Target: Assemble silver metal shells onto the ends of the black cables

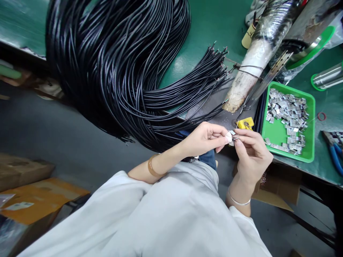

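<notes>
My left hand (210, 137) and my right hand (249, 148) meet near the bench edge, fingertips almost touching. Between them is a small metal piece (232, 132), pinched by my right hand. White material covers a fingertip of my left hand, whose fingers are closed; what they hold is too small to make out. Just beyond the fingers sits a yellow block (245, 123). A large bundle of black cables (115, 67) lies to the left, its stripped ends fanned toward the upper middle. Many small metal pieces fill part of a green tray (309, 142) at the right.
A white, plastic-wrapped tube (248, 76) slants over the green bench (214, 21). Blue-handled pliers (334, 153) and solder-like spools (328, 76) are at the right. Cardboard boxes (21, 171) stand at the lower left, another (281, 185) below the bench.
</notes>
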`<act>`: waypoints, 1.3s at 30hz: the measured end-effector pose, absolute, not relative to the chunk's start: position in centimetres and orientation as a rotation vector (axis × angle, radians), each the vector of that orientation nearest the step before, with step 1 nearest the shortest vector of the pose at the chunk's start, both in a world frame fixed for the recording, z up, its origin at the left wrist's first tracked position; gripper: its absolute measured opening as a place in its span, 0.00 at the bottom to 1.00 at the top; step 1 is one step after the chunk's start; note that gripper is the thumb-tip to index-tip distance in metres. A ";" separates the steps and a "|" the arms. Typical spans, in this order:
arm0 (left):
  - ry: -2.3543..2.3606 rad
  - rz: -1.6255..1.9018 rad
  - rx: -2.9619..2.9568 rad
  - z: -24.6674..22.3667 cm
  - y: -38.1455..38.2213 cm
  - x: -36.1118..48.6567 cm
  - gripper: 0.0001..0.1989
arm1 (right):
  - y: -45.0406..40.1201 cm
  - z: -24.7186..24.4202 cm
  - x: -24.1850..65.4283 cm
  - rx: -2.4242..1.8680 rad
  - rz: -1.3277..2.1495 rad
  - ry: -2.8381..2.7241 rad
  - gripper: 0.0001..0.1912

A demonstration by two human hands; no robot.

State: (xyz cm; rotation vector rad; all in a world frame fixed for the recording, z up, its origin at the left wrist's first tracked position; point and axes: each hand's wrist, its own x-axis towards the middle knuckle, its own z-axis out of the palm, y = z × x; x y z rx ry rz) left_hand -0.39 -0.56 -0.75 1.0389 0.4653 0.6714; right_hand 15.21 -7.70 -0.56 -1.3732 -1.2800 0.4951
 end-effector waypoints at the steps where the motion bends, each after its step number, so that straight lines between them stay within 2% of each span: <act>1: 0.465 0.665 1.036 -0.7 -0.5 -0.4 0.18 | -7.7 -0.5 15.3 -1.371 0.498 -1.292 0.05; 7: 0.465 0.639 1.070 -0.8 -0.5 -0.5 0.11 | -7.8 -0.8 16.4 -1.333 0.679 -1.290 0.01; 11: 0.488 0.660 1.138 -0.7 -0.5 -0.6 0.06 | -7.8 -1.1 17.0 -1.290 0.888 -1.303 0.05; 13: 0.533 0.690 1.142 -0.6 -0.5 -0.5 0.05 | -7.9 -0.9 16.7 -1.335 0.773 -1.266 0.02; 16: 0.614 0.746 1.147 -0.5 -0.6 -0.4 0.05 | -8.2 -0.4 16.2 -1.403 0.563 -1.234 0.05; 23: 0.661 0.750 1.294 -0.3 -1.2 -0.2 0.05 | -8.5 0.0 15.2 -1.470 0.443 -1.360 0.04; 28: 0.547 0.678 1.008 -0.8 -1.0 -0.3 0.14 | -8.4 0.0 14.8 -1.410 0.238 -1.328 0.02; 33: 0.575 0.669 0.936 -0.5 -0.6 -0.3 0.17 | -8.2 0.6 14.6 -1.411 0.140 -1.185 0.05; 39: 0.620 0.727 0.919 0.0 -0.7 0.5 0.14 | -8.1 0.0 14.0 -1.291 0.051 -1.382 0.06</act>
